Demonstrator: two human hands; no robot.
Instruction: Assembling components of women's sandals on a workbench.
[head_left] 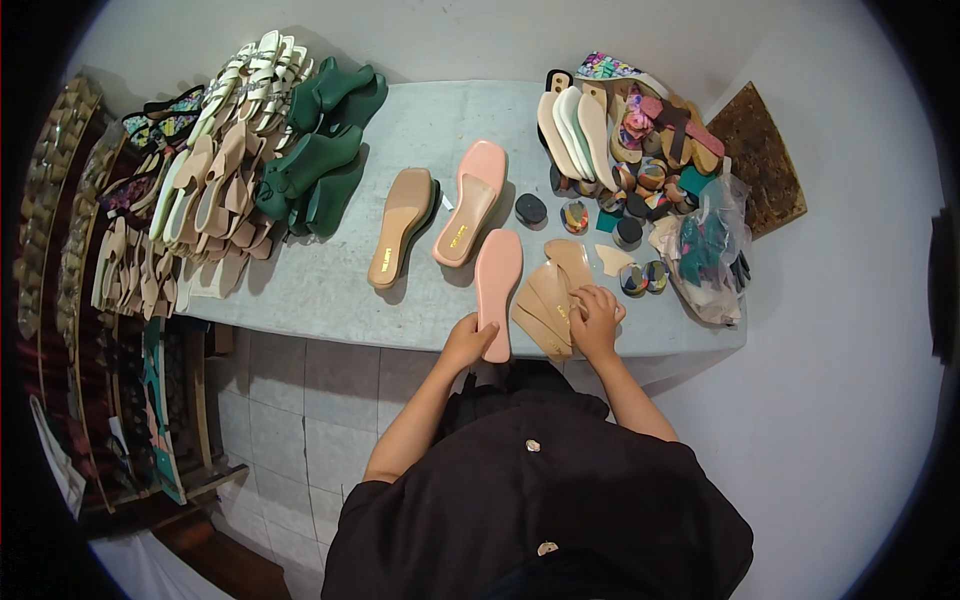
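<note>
My left hand is clamped on the pink sole at the table edge, right hand fingers bent over fanned tan insoles, can't tell if pinching; dragging them my way could spill the fan.

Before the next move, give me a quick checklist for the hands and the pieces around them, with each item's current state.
1. Left hand gripping the held pink sole: ok, thumb over its near end.
2. Held pink sole's upper face bare: ok, plain pink with nothing lying on it.
3. Held pink sole's underside clean: cannot tell, it faces away.
4. Right hand at the flat tan pieces: ok, fingers over them; whether just one is pinched, cannot tell.
5. Flat tan pieces squared into a stack: not ok, they are fanned out.
6. Clear plastic bag away from both hands: ok, at the table's right end.
</note>
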